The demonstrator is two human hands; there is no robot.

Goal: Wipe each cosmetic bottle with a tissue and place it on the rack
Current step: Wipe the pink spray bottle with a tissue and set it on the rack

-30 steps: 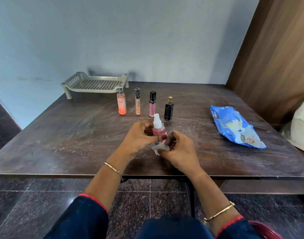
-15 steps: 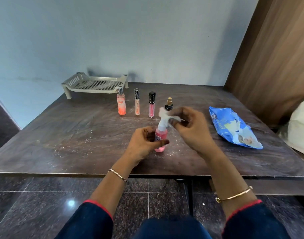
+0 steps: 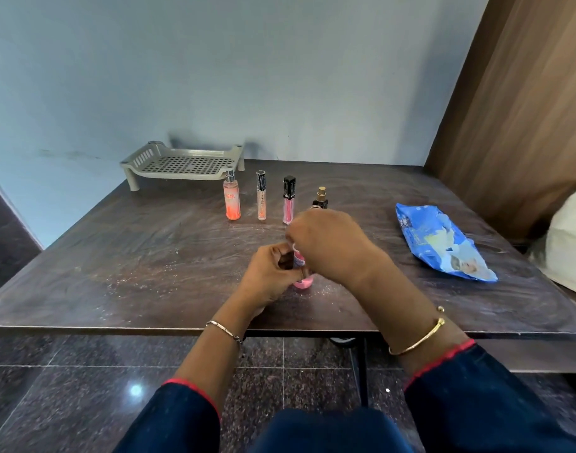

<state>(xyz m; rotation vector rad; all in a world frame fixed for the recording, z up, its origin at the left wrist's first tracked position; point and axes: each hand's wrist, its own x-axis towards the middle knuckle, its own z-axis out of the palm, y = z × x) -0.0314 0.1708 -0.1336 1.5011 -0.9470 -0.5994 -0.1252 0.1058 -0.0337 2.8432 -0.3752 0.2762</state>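
A small pink spray bottle [image 3: 302,278] stands upright on the dark table [image 3: 149,256] near its front edge. My left hand [image 3: 269,278] grips its body from the left. My right hand [image 3: 329,246] is curled over the bottle's top and hides the cap; the tissue is almost fully hidden under it. Behind stand an orange mist bottle [image 3: 232,200], a clear tube [image 3: 261,195], a pink gloss tube with black cap [image 3: 288,200] and a black bottle with gold top [image 3: 320,197], partly hidden by my right hand. The beige perforated rack [image 3: 182,165] sits empty at the back left.
A blue tissue pack [image 3: 443,246] lies on the right side of the table. A wooden panel rises at the right and a blue wall stands behind. A pale bag sits beyond the table's right edge. Dark tiled floor lies below.
My right hand came down from the raised nozzle and now covers the bottle's top. The tissue, plainly seen before, is now hidden. The bottle stays standing in my left hand.
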